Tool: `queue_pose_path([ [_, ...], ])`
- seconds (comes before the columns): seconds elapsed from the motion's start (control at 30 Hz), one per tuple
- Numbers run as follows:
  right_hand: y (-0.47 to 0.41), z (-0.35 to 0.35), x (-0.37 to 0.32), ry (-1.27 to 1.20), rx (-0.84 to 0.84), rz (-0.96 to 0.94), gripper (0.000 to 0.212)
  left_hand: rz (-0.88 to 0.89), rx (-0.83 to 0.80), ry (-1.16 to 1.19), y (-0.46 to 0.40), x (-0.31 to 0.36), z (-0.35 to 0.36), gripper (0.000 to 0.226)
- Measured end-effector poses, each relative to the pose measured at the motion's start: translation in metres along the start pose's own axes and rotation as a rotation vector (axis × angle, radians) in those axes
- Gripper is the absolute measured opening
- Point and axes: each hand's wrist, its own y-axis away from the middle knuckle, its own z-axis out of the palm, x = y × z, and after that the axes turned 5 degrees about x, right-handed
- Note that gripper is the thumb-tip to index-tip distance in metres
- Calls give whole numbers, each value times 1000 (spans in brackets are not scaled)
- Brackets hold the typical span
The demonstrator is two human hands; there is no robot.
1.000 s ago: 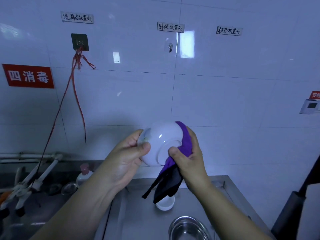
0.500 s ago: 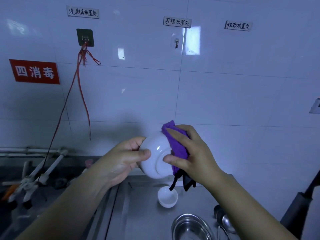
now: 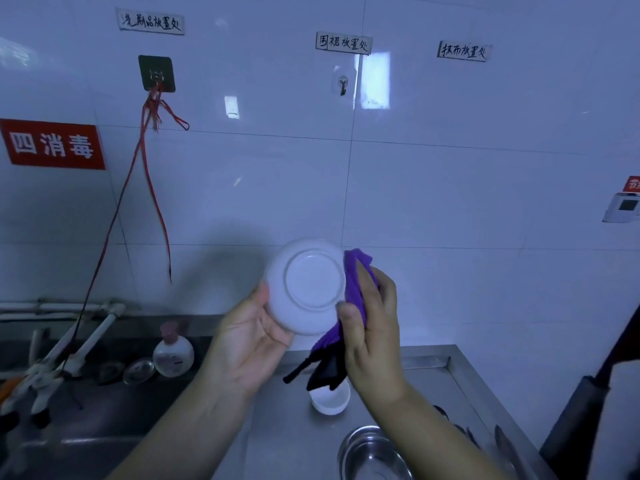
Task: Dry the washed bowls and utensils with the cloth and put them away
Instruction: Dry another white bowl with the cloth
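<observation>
Bowl turned, foot ring now facing me

My left hand (image 3: 254, 344) cradles the white bowl (image 3: 306, 285); right hand (image 3: 372, 327) fingers pinch the purple cloth (image 3: 356, 282) against its side, outside nearly dry.

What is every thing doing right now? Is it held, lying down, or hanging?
White bowl: held up, underside facing the camera.
Purple cloth: pressed on the bowl's edge.
Left hand: gripping the bowl.
Right hand: holding the cloth.
Small white bowl: upright on the counter.
Steel bowl: upright.
Red string: hanging.
</observation>
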Motion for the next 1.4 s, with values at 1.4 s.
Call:
queue_pose_path([
  [1.4,38,25,-16,617,-251,-415,26,-148,90,-160,7,-6,-84,29],
])
